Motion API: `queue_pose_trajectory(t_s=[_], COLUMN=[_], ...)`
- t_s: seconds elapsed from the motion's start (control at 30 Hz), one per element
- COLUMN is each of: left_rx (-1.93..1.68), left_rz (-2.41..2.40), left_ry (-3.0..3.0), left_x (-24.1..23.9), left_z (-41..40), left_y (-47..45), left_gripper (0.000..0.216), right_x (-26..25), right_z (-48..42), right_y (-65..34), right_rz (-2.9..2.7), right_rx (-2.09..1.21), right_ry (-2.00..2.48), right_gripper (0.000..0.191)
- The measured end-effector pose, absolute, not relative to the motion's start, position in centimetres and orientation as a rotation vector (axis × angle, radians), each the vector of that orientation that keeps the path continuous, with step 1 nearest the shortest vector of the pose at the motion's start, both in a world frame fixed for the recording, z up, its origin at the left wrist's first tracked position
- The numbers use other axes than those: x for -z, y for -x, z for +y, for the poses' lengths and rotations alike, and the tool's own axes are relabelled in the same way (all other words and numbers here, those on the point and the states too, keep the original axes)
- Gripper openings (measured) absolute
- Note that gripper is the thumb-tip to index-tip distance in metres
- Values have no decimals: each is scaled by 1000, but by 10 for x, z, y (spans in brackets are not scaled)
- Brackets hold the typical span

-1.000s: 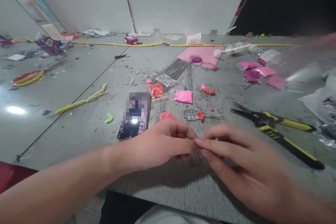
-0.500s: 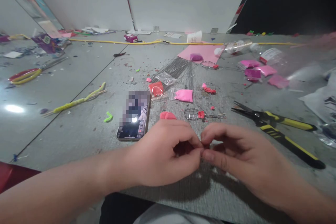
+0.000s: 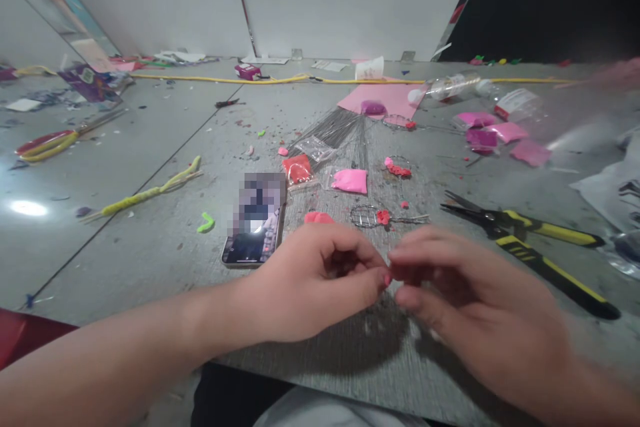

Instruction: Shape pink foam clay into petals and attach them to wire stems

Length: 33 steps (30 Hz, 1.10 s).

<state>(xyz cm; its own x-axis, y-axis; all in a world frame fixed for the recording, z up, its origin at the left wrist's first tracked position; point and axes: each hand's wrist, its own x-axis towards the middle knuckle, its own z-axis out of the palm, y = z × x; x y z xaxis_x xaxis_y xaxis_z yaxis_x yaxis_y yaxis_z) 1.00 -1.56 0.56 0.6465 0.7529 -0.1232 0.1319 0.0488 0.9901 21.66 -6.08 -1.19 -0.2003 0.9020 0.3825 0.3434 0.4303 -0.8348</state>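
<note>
My left hand (image 3: 320, 283) is closed in a pinch, a small piece of red-pink modelling clay (image 3: 387, 279) showing at its thumb and fingertips. Just to the right, my right hand (image 3: 480, 303) has its thumb and fingers apart, with nothing visible between them; its fingertips are slightly blurred and close to the clay. Beyond my hands lies an oval wire frame (image 3: 383, 217) with red clay on it. A larger coral clay lump (image 3: 319, 217) sits partly hidden behind my left hand. Farther off is another wire frame with a red clay strip (image 3: 399, 171).
A phone (image 3: 255, 220) lies left of my hands, and open yellow-black pliers (image 3: 515, 227) lie right. Bags of red clay (image 3: 299, 169) and pink clay (image 3: 350, 180) are ahead, near a fan of thin wires (image 3: 335, 130). Scissors (image 3: 50, 145) and a yellow-wrapped stick (image 3: 145, 196) lie left.
My right fingertips have parted from my left ones and spread slightly. The red-pink clay now shows at the tips of my left hand, which has tilted a little.
</note>
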Motion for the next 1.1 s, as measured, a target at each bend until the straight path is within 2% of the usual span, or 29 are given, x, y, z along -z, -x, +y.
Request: queue_pose_trajectory(t_s=[0.1, 0.2, 0.37, 0.6, 0.8, 0.9, 1.1], left_rx=[-477, -422, -419, -425, -394, -367, -302], left_rz=[800, 811, 838, 885, 892, 864, 772], left_ry=[-1423, -1423, -1464, -1514, -1492, -1457, -1347], left_x=[-2, 0, 0, 3, 3, 3, 4], left_z=[-14, -13, -12, -3, -1, -2, -6], left_y=[-10, -9, -8, -5, -6, -7, -8], left_gripper=[16, 13, 17, 24, 23, 22, 20], right_x=[10, 9, 7, 11, 4, 3, 7], right_z=[-61, -59, -59, -65, -63, -61, -61], right_y=[-218, -218, -218, -220, -216, -217, -216], right_rz=[-2027, -2102, -2061, -1764, -1671, -1818, -2079], right_rx=[-401, -309, -361, -429, -735, -580, -308], right_ry=[916, 872, 1050, 1284, 1313, 1280, 963], right_gripper=[27, 27, 13, 17, 4, 12, 14])
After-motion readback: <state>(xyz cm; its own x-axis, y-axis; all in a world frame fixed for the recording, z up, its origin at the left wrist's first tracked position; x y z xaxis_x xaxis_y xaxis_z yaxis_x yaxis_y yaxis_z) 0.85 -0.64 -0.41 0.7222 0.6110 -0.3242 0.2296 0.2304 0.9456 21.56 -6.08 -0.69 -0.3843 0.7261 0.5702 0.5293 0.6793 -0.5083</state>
